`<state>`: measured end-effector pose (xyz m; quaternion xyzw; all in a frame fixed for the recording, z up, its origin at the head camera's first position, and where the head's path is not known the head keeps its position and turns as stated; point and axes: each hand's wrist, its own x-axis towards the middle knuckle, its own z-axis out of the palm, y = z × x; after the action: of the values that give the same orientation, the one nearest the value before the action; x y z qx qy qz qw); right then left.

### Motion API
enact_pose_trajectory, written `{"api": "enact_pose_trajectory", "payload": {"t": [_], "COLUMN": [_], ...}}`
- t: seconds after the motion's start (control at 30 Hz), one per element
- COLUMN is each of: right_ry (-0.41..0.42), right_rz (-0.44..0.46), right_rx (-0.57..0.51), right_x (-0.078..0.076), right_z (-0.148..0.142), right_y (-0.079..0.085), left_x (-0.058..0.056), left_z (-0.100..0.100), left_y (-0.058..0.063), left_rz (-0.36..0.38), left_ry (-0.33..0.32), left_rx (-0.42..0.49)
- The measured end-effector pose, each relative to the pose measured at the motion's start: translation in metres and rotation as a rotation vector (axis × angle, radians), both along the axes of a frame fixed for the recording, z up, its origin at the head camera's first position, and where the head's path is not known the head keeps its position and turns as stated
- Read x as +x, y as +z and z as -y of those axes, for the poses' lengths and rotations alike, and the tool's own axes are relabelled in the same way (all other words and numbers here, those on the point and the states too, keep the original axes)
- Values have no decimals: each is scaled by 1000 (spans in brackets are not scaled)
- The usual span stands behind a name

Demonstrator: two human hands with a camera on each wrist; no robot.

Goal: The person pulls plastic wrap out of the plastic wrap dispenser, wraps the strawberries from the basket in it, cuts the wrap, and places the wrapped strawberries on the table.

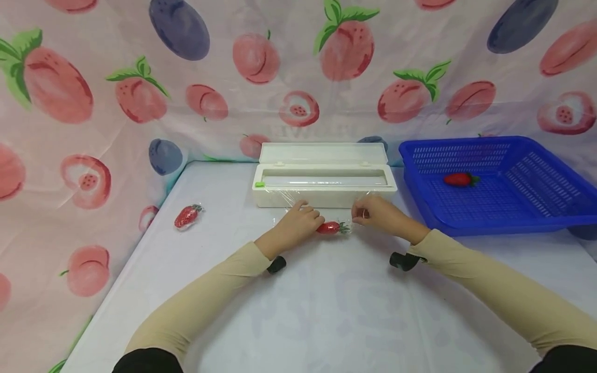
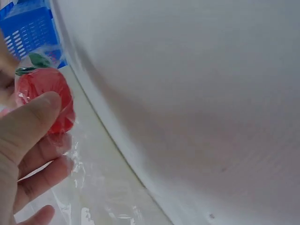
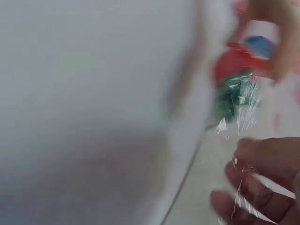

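In the head view my left hand pinches a red strawberry with green leaves, just in front of a white cling film dispenser. Clear cling film covers this strawberry in the left wrist view, where the thumb presses on its side and fingers lie beneath. To the right of the leafy end, my right hand holds the film's edge between thumb and fingers. The film stretches from the dispenser's front to both hands. At the left of the table lies another strawberry, wrapped in film.
A blue basket stands at the right with one strawberry inside. The dispenser's lid is raised, and a green slider sits at its left end. Fruit-printed cloth hangs behind the white table.
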<state>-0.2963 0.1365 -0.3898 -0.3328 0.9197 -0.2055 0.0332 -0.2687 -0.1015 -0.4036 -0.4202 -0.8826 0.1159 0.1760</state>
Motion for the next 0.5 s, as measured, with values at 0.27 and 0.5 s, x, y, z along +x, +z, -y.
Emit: {"api": "enact_pose_trajectory", "payload": {"t": [0.27,0.5], "right_ry": [57,348], "right_rz": [-574,-758], "right_rx": [191,136], "right_x": [15,16], "right_z": [10,22], "right_y": [-2,-4], "left_x": [0,0], "left_z": [-2,-2], "left_y": [6,5], "left_rz": [128,141], "left_ry": [71,88], "left_rx": [-21,-1]}}
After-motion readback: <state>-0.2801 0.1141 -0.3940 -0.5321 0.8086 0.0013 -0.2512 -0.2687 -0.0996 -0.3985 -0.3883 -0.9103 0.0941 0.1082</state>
